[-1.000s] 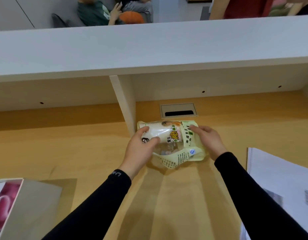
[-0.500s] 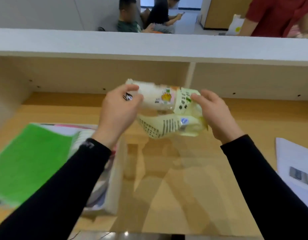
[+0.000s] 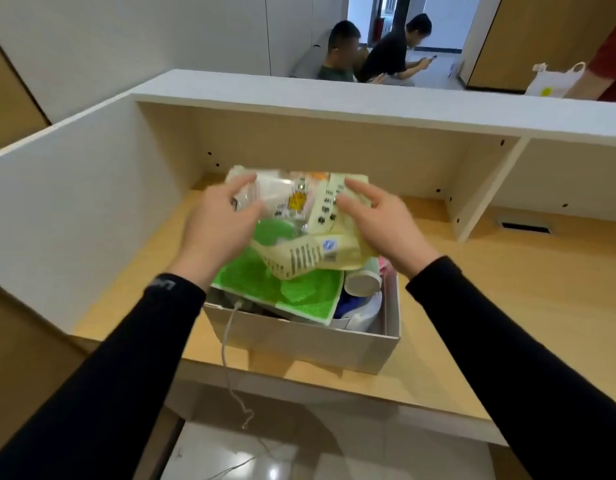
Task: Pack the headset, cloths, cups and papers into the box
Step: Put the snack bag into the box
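Observation:
A pale yellow plastic pack of paper cups (image 3: 299,220) hangs just above the open white box (image 3: 310,337). My left hand (image 3: 220,230) grips its left end and my right hand (image 3: 379,226) grips its right end. Inside the box lies a green cloth (image 3: 289,289) on top, with a white cup (image 3: 362,282) on its side at the right and blue and white items beneath. A white cable (image 3: 227,344) trails out over the box's front wall and down past the desk edge.
The box stands near the front edge of the wooden desk (image 3: 473,317), in a bay bounded by a white side panel (image 3: 74,216) on the left and a white divider (image 3: 483,188) on the right. A shelf (image 3: 334,102) runs overhead. People sit beyond the partition.
Both hands lifted the cup pack off the desk by the divider and carried it left; it now hangs over the open box, which has come fully into view.

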`<state>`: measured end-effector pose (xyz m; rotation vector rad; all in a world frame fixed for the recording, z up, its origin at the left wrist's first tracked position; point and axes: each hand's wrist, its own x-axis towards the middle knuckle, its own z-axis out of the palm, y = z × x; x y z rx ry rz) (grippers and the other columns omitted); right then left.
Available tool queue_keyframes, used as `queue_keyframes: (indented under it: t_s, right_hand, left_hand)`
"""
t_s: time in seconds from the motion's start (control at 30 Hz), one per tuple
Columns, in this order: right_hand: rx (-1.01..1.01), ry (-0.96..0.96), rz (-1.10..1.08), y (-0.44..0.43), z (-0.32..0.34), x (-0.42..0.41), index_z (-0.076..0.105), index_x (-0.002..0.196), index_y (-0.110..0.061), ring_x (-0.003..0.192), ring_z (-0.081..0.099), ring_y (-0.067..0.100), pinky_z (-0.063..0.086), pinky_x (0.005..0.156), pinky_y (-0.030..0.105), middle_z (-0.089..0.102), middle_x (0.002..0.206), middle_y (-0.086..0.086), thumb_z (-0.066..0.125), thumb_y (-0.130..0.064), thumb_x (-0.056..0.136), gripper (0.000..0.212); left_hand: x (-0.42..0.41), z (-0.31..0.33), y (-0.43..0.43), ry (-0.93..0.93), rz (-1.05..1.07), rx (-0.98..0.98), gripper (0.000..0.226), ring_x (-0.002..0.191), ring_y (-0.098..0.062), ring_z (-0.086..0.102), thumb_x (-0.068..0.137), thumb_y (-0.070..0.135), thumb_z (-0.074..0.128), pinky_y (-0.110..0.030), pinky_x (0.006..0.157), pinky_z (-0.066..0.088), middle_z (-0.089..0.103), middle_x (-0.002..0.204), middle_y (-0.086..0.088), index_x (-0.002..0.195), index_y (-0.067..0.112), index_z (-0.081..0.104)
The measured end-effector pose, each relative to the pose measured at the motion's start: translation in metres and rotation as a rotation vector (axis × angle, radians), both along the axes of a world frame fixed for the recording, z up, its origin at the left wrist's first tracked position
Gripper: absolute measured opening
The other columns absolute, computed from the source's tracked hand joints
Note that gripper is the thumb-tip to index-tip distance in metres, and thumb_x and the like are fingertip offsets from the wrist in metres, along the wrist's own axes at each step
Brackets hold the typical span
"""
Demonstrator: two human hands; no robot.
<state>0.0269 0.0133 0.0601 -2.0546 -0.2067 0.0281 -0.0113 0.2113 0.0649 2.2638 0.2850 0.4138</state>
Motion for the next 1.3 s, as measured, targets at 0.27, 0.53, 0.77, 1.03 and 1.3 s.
queue_keyframes:
  t_s: [0.27,0.53,0.77,1.03,1.3]
  right_hand:
    - [-0.756,-0.155,-0.133,0.011,-0.078,-0.021,0.012,0.147,-0.039,0.121,0.040,0.028,0.038,0.099,0.040,0.043,0.133,0.014,0.034,-0.051,0.094,0.059]
    - [-0.741,-0.086,-0.105,0.009,-0.066,-0.015,0.009,0.148,-0.041,0.125,0.038,0.029,0.037,0.100,0.041,0.042,0.136,0.015,0.035,-0.054,0.092,0.063]
    - [-0.141,-0.080,-0.197,-0.019,-0.035,-0.032,0.027,0.144,-0.040,0.124,0.047,0.017,0.044,0.101,0.043,0.047,0.139,0.002,0.047,-0.056,0.086,0.063]
    - [0.036,0.069,-0.351,-0.103,-0.046,-0.029,0.048,0.131,-0.023,0.101,0.057,0.013,0.048,0.086,0.030,0.059,0.117,-0.001,0.052,-0.047,0.087,0.050]
    - [0.254,0.190,-0.670,-0.289,-0.080,-0.036,0.052,0.122,-0.019,0.108,0.059,0.019,0.048,0.095,0.040,0.062,0.120,0.005,0.047,-0.048,0.089,0.045]
  left_hand:
    - [-0.001,-0.068,-0.003,0.327,-0.127,0.426,0.067,0.132,-0.032,0.029,0.093,0.041,0.046,-0.041,0.105,0.032,0.031,0.140,-0.020,0.148,0.037,0.007]
    - [0.007,-0.061,-0.004,0.377,-0.145,0.458,0.067,0.143,-0.037,0.011,0.091,0.048,0.044,-0.050,0.117,0.017,0.010,0.154,-0.023,0.148,0.037,0.010]
    - [0.002,-0.009,-0.044,-0.056,-0.148,0.387,0.048,0.141,-0.025,0.022,0.091,0.038,0.048,-0.043,0.114,0.020,0.029,0.152,-0.010,0.136,0.020,0.046]
    - [0.010,-0.016,-0.157,-0.200,-0.504,0.376,0.029,0.113,-0.018,0.051,0.089,0.028,0.052,-0.021,0.092,0.032,0.062,0.119,-0.003,0.111,0.014,0.065]
    - [0.021,-0.058,-0.334,0.040,-0.834,0.386,0.032,0.116,-0.013,0.052,0.093,0.034,0.046,-0.026,0.095,0.040,0.063,0.122,0.006,0.119,0.023,0.060]
